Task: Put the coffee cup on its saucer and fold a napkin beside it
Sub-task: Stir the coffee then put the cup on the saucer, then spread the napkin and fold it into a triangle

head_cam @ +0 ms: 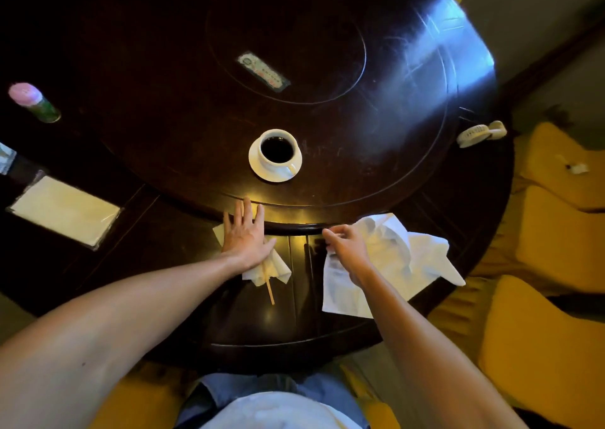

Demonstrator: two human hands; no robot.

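Observation:
A white coffee cup [277, 151] full of dark coffee stands on its white saucer [258, 170] near the front of the dark turntable. My left hand [246, 232] lies flat with straight fingers on a small crumpled napkin [278, 270], and a wooden stick [269, 288] pokes out from under it. My right hand [347, 248] pinches a large white napkin [393, 252] that lies rumpled and spread out to the right of the small one, reaching the table's right edge.
A round dark wooden table [163, 258] carries a raised turntable [327, 68]. A pack of tissues [65, 211] and a pink-capped bottle [32, 101] sit at the left. A small white fan [479, 132] lies at the right edge. Yellow chairs [550, 297] stand to the right.

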